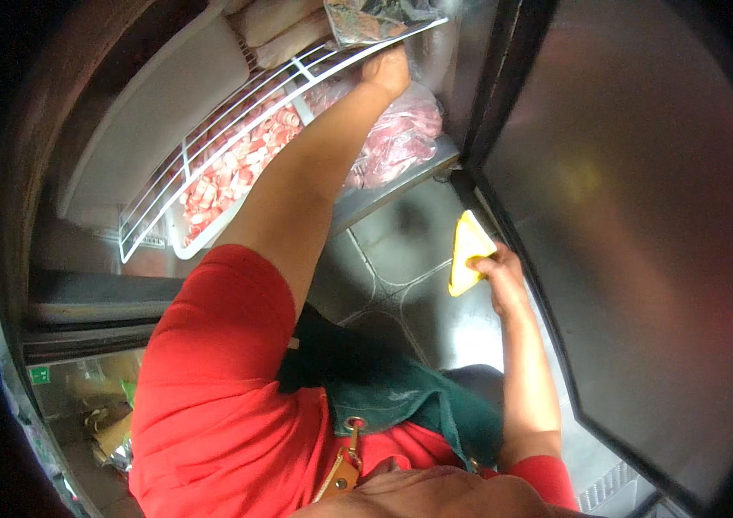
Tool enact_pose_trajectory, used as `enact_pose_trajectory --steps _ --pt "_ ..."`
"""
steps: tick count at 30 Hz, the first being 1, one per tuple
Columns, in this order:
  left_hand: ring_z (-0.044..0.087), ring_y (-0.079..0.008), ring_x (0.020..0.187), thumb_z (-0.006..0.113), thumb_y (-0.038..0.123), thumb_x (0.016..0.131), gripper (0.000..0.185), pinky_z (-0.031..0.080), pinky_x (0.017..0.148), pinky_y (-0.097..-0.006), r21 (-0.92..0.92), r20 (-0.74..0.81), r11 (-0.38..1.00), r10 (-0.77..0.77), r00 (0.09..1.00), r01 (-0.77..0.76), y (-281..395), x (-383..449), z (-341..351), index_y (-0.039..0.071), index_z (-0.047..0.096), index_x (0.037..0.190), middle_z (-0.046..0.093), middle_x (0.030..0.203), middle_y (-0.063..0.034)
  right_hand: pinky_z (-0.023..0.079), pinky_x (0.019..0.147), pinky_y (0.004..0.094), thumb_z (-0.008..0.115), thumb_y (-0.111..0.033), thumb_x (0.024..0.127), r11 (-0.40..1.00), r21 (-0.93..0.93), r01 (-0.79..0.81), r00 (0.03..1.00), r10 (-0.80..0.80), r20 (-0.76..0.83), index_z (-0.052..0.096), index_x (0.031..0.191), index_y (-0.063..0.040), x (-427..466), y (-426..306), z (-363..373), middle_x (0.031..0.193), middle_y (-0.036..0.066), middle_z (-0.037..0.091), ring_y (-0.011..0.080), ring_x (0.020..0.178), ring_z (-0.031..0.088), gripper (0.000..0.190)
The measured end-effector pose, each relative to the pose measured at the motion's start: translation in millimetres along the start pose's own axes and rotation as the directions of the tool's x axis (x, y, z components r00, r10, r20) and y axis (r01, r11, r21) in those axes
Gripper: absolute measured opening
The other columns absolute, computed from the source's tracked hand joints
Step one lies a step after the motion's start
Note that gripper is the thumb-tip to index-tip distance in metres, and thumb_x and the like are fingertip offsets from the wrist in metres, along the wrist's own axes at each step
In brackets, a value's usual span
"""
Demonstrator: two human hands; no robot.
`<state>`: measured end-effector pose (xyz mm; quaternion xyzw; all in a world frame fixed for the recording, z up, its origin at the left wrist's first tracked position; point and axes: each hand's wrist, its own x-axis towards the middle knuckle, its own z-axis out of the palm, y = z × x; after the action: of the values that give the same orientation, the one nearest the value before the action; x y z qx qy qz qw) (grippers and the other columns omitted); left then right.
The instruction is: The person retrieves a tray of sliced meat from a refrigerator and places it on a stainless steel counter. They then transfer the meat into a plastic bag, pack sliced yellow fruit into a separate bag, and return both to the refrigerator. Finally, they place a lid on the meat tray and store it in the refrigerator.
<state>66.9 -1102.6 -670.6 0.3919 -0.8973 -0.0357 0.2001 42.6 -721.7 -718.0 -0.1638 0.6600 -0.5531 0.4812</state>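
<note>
My left hand [389, 70] reaches into an upright cabinet, just under the front edge of a white wire shelf [305, 70]; its fingers are hidden by the shelf and a bag. Below it lie clear plastic bags of pink raw meat [402, 133]. Left of my forearm, a white tray [193, 249] holds many rolled slices of red and white meat [237, 171]. My right hand [502, 275] holds a folded yellow cloth [470, 249], thumb on top, beside the edge of the open door.
The metal door [638, 213] stands open at the right. Wrapped packages [285, 32] and a clear bag of brownish food [369, 22] rest on the wire shelf. A metal ledge [373, 197] runs below the meat. Tiled floor [398, 233] lies beneath. Packaging [114, 430] shows at lower left.
</note>
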Motion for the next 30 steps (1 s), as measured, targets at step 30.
enact_pose_trajectory --steps 30 --pt "0.059 -0.0264 0.094 0.040 -0.001 0.092 0.016 0.047 0.086 -0.0346 -0.997 -0.072 0.009 -0.418 0.905 -0.076 -16.5 -57.7 -37.1 -0.002 0.054 0.100 0.058 0.100 -0.0141 0.045 0.080 0.0312 0.068 -0.006 0.061 0.992 -0.114 0.051 0.994 -0.040 0.098 0.057 0.101 0.004 7.2 -4.0 8.7 0.089 0.011 0.062 0.0212 0.083 0.059 0.043"
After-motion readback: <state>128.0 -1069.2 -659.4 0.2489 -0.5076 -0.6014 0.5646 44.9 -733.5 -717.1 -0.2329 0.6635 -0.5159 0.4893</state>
